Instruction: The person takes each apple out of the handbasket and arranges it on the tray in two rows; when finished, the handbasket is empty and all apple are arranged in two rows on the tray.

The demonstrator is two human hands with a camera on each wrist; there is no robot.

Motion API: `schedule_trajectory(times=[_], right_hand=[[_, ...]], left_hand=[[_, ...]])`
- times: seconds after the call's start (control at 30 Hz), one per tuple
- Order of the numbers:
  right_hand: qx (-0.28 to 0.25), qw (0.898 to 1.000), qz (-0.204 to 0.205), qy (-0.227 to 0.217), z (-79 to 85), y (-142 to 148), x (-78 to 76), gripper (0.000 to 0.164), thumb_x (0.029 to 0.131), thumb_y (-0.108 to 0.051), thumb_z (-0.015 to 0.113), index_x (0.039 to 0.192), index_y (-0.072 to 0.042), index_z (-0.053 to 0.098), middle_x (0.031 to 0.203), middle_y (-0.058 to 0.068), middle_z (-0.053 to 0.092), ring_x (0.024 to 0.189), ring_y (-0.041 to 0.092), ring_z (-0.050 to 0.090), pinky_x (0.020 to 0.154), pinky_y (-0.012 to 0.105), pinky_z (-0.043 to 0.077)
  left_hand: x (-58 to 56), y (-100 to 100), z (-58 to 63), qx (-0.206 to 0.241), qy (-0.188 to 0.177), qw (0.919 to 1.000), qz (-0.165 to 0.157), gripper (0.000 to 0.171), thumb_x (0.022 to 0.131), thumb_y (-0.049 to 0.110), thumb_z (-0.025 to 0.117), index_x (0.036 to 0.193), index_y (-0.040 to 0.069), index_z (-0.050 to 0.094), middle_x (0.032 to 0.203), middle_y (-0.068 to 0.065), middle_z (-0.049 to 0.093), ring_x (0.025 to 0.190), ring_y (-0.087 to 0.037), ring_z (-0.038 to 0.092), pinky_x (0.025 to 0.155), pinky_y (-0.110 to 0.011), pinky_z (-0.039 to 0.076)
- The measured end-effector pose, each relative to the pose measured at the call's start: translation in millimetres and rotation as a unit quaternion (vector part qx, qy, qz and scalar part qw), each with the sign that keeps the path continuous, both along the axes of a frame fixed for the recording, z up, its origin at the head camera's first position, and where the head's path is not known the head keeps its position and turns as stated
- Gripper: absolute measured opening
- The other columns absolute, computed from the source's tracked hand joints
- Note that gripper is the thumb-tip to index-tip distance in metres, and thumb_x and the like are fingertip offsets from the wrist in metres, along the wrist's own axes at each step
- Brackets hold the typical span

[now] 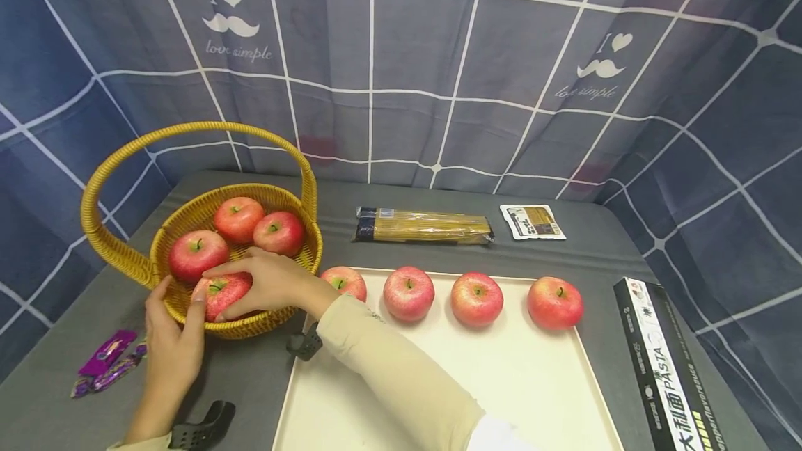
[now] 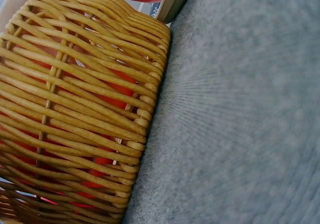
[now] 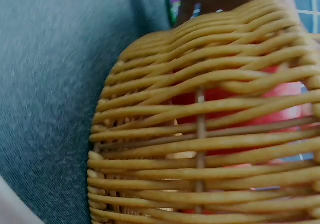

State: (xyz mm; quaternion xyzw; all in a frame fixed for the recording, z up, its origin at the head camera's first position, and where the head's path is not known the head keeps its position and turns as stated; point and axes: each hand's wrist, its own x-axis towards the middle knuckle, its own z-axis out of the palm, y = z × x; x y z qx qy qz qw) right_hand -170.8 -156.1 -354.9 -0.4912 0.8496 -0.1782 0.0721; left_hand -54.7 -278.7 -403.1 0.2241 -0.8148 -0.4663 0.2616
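Beige sleeve [image 1: 401, 367] — right hand [image 1: 273, 282] grips speckled red apple [image 1: 227, 296] — left hand [image 1: 172, 346] spread loosely.

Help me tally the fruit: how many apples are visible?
8 apples: four in the basket, four along the far edge of the tray. The basket may hide more.

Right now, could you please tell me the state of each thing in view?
Basket: upright, handle raised, four apples inside.
Right grip: curled over the basket's nearest apple.
Left grip: fingers extended, at the basket's near-left side.
Tray: flat, four more apples along its far edge.
Noodle packet: wrapped, lying flat.
Pouch: lying flat.
Pasta box: lying flat, partly out of frame.
Purple sweets: wrapped.
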Motion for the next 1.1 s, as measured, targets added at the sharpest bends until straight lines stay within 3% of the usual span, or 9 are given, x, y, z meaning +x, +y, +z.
schedule_trajectory(times=[0.13, 0.3, 0.47, 0.63, 0.77, 0.87, 1.1], right_hand=[[-0.030, 0.998, -0.050, 0.005, 2.1, 9.4, 4.2, 0.065, 0.062, -0.066, 0.067, 0.122, -0.054, 0.046, 0.118, -0.019, 0.049, 0.103, -0.006, 0.043, 0.075, 0.010, 0.038], [-0.125, 0.991, -0.055, -0.016, 3.6, 26.2, 10.2, 0.064, 0.060, -0.062, 0.071, 0.120, -0.052, 0.049, 0.122, -0.016, 0.044, 0.107, -0.006, 0.043, 0.078, 0.010, 0.037], [-0.209, 0.974, -0.028, -0.077, 12.1, 57.5, 21.1, 0.065, 0.061, -0.052, 0.077, 0.120, -0.048, 0.050, 0.128, -0.020, 0.038, 0.116, -0.009, 0.034, 0.090, 0.016, 0.038], [-0.273, 0.956, 0.045, -0.096, 13.8, 101.2, 41.3, 0.068, 0.058, -0.036, 0.084, 0.121, -0.033, 0.057, 0.122, -0.012, 0.046, 0.109, -0.005, 0.040, 0.083, 0.015, 0.044], [-0.243, 0.963, 0.073, -0.092, 6.9, 136.7, 60.5, 0.069, 0.057, -0.037, 0.084, 0.121, -0.032, 0.057, 0.125, -0.012, 0.046, 0.117, -0.003, 0.038, 0.091, 0.016, 0.040], [-0.211, 0.970, 0.095, -0.078, -4.1, 156.0, 70.8, 0.067, 0.059, -0.041, 0.082, 0.121, -0.033, 0.057, 0.124, -0.012, 0.046, 0.116, -0.004, 0.040, 0.089, 0.013, 0.039], [-0.172, 0.975, 0.130, -0.059, -38.2, 177.6, 86.0, 0.062, 0.065, -0.044, 0.077, 0.122, -0.031, 0.056, 0.122, -0.009, 0.046, 0.107, -0.003, 0.047, 0.083, 0.004, 0.035]], left_hand=[[-0.3, -0.1, -0.4, -0.001, 0.000, 1.0000, 0.004, 0.059, 0.091, 0.030, 0.046, 0.141, 0.010, 0.021, 0.143, -0.024, 0.023, 0.135, -0.039, 0.018, 0.108, -0.057, 0.013], [2.1, -1.4, -1.0, -0.006, 0.005, 0.9999, 0.008, 0.055, 0.093, 0.028, 0.042, 0.141, 0.010, 0.022, 0.143, -0.026, 0.024, 0.135, -0.040, 0.018, 0.107, -0.058, 0.013], [1.7, -1.8, -2.4, 0.000, -0.001, 1.0000, 0.002, 0.055, 0.093, 0.026, 0.041, 0.142, 0.012, 0.020, 0.144, -0.024, 0.022, 0.135, -0.040, 0.017, 0.107, -0.058, 0.013], [-1.2, 1.0, -3.5, 0.001, 0.004, 1.0000, -0.008, 0.056, 0.092, 0.025, 0.042, 0.142, 0.010, 0.020, 0.144, -0.024, 0.022, 0.135, -0.039, 0.017, 0.108, -0.057, 0.013], [-1.2, 1.3, -2.7, -0.005, 0.012, 0.9999, -0.006, 0.055, 0.092, 0.024, 0.042, 0.141, 0.009, 0.022, 0.143, -0.024, 0.024, 0.135, -0.039, 0.018, 0.108, -0.056, 0.013], [-0.7, 0.0, -1.9, -0.009, 0.012, 0.9999, -0.004, 0.055, 0.092, 0.025, 0.041, 0.141, 0.009, 0.022, 0.143, -0.024, 0.024, 0.135, -0.040, 0.018, 0.108, -0.056, 0.013], [0.7, -1.2, -1.8, -0.010, 0.006, 0.9999, 0.000, 0.054, 0.093, 0.025, 0.042, 0.141, 0.010, 0.023, 0.143, -0.025, 0.025, 0.135, -0.040, 0.019, 0.108, -0.056, 0.013]])
